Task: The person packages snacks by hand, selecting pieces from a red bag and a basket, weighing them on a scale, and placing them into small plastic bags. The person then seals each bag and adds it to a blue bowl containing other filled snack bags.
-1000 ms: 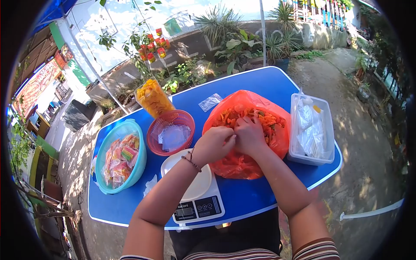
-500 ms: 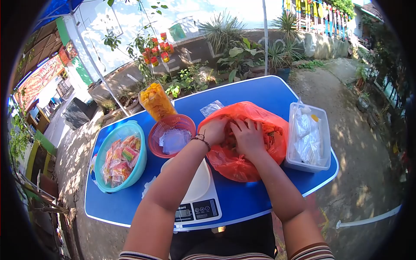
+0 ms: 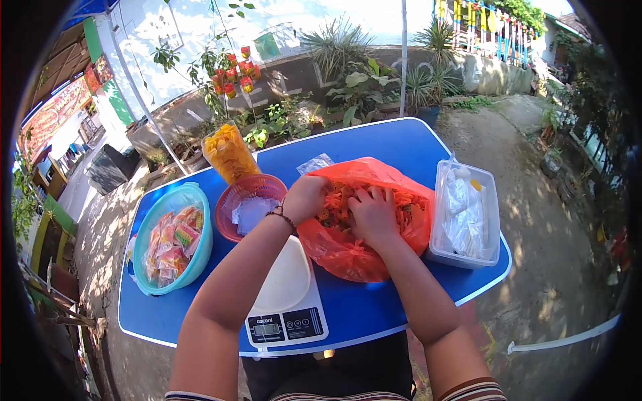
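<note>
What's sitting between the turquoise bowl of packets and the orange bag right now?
Head view: a red basket of small clear bags sits between the turquoise bowl and the orange bag, with the person's left forearm crossing in front.

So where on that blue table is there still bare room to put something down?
Bare blue table lies beyond the orange bag, and in front between the scale and the clear box. The left is crowded: teal bowl, red basket and scale sit close together. The left hand and right hand are at the bag's mouth.
</note>
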A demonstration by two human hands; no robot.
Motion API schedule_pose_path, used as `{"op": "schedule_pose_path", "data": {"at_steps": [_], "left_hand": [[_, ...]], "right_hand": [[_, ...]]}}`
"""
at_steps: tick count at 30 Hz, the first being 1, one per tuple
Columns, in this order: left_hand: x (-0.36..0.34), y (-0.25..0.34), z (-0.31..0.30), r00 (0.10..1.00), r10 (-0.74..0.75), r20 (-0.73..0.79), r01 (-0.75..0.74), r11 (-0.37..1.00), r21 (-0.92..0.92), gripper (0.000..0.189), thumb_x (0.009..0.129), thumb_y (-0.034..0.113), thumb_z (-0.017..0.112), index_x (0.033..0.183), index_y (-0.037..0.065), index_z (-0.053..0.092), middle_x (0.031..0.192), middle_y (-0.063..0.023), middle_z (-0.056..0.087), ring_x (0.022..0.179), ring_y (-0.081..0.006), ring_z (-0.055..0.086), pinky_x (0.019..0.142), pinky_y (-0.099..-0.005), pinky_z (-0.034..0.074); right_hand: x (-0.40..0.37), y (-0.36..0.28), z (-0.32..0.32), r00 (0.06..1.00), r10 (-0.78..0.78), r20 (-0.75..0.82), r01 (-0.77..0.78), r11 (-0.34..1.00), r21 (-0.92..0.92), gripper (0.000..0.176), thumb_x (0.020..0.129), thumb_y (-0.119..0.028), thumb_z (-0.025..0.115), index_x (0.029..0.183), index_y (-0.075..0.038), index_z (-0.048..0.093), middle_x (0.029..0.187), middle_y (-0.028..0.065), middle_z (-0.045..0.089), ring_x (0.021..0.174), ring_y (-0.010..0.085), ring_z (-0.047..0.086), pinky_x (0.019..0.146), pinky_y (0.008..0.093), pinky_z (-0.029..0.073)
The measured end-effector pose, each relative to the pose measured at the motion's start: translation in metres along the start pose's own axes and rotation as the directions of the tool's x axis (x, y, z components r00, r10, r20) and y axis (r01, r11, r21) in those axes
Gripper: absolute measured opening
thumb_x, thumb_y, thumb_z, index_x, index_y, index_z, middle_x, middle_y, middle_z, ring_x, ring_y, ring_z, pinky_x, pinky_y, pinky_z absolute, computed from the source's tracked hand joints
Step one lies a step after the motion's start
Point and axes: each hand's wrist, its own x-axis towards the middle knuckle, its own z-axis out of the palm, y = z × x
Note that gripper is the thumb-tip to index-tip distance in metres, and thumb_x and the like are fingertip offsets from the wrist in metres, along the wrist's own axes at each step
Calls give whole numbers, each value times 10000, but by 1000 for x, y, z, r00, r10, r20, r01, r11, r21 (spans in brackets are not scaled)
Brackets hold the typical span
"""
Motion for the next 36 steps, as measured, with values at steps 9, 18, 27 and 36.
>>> {"op": "schedule_pose_path", "data": {"at_steps": [9, 18, 27, 36], "left_hand": [[-19, -2, -8, 995, -60, -77, 57, 997, -45, 212, 862, -15, 640, 1057, -4, 720, 1025, -181, 754, 942, -299, 744, 838, -375, 595], [-17, -1, -12, 984, -111, 137, 170, 807, -566, 295, 906, -7, 649, 1200, -29, 645, 1128, -83, 711, 939, -148, 717, 838, -288, 590], [-32, 18, -17, 958, -216, 188, 282, 597, -751, 367, 953, 30, 640, 1312, -33, 589, 1168, -110, 694, 1003, -149, 695, 813, -273, 600], [-102, 40, -51, 933, -348, -92, 102, 500, -860, 282, 1006, 103, 646, 1246, -25, 570, 1080, -107, 693, 972, -160, 702, 827, -299, 618]], "right_hand": [[6, -7, 2, 985, -108, -132, 106, 994, -19, 146, 763, -134, 701, 907, -119, 720, 999, 62, 663, 1059, 266, 593, 995, 472, 404], [6, -17, -7, 957, -28, -287, 124, 938, 323, 272, 822, -118, 658, 1091, -76, 655, 971, 81, 686, 960, 273, 624, 877, 425, 455], [9, -10, -7, 928, 42, -371, 126, 899, 419, 197, 837, -19, 654, 1034, -20, 645, 966, 142, 668, 926, 335, 625, 836, 447, 520], [0, -56, -48, 793, -287, -537, 520, 778, 352, 216, 790, -25, 712, 1002, -18, 668, 965, 87, 686, 907, 252, 658, 809, 375, 551]]}}
